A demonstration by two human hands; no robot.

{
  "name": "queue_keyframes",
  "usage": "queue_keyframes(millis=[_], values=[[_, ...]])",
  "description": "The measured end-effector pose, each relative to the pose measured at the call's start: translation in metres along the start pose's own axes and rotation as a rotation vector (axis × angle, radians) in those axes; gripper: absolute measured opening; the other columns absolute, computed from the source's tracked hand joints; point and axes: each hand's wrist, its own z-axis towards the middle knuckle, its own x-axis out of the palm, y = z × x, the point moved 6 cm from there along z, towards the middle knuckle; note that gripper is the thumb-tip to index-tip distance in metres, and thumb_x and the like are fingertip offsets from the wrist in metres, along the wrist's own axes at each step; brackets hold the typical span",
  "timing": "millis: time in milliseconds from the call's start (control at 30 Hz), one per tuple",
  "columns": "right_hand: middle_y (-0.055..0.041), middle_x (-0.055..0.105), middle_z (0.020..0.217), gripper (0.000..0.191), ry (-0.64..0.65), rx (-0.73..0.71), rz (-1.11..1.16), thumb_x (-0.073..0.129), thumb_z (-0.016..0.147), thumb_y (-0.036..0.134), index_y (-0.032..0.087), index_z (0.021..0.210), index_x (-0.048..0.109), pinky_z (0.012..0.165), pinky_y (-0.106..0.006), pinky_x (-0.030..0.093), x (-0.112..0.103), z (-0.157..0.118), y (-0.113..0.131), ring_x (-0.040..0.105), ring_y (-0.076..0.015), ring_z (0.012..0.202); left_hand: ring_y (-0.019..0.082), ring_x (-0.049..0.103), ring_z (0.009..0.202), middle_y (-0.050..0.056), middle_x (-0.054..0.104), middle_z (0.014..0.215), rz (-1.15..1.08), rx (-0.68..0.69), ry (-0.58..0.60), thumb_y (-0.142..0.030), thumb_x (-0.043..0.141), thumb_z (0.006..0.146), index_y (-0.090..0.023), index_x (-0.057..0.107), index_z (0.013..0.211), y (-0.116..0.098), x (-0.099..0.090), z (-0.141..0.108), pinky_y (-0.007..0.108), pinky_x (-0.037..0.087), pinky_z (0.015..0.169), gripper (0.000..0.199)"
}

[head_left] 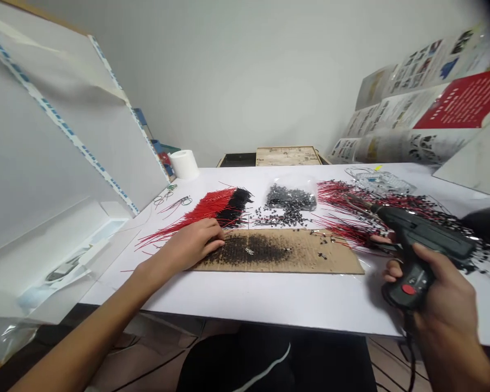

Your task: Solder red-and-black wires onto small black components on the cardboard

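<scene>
At right, our right hand (449, 302) grips the gun (428, 231) by its handle (410, 275); our left hand (200, 239), curled on what we can't tell, rests at scorched cardboard (330, 258) likely shielding the worktop (265, 296).

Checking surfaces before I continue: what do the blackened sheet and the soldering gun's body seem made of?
Blackened sheet: matt, probably cardboard, from its plain brown, papery face. Soldering gun: body likely hard plastic, dark satin finish, judging by its moulded-looking contours.
</scene>
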Motion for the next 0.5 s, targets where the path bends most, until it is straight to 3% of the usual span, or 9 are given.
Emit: queue_keyframes(millis=[167, 333, 500], values=[[-0.0029, 0.067, 0.060, 0.058, 0.034, 0.072, -0.069, 0.101, 0.048, 0.043, 0.009, 0.094, 0.089, 0.036, -0.018, 0.047, 0.003, -0.001, -0.005, 0.054, -0.0098, 0.045, 0.025, 0.064, 0.089, 0.010, 0.068, 0.098, 0.044, -0.033, 0.090, -0.051, 0.045, 0.117, -0.021, 0.062, 0.094, 0.005, 0.001, 0.010, 0.037, 0.045, 0.078, 0.042], [-0.0022, 0.064, 0.057, 0.060, 0.044, 0.075, -0.088, 0.103, 0.048, 0.050, 0.013, 0.093, 0.090, 0.038, -0.019, 0.046, 0.002, 0.000, -0.006, 0.050, -0.0095, 0.046, 0.024, 0.059, 0.079, 0.012, 0.067, 0.093, 0.050, -0.063, 0.161, -0.054, 0.035, 0.118, -0.021, 0.057, 0.092, 0.006, -0.001, 0.014, 0.039, 0.042, 0.074, 0.047], [-0.0015, 0.064, 0.059, 0.057, 0.029, 0.056, -0.108, 0.104, 0.048, 0.047, 0.015, 0.093, 0.089, 0.038, -0.020, 0.046, -0.001, -0.001, -0.004, 0.050, -0.0103, 0.047, 0.022, 0.058, 0.082, 0.012, 0.068, 0.101, -0.007, -0.028, 0.121, -0.052, 0.028, 0.119, -0.021, 0.055, 0.101, -0.023, -0.002, 0.038, 0.038, 0.044, 0.077, 0.044]])
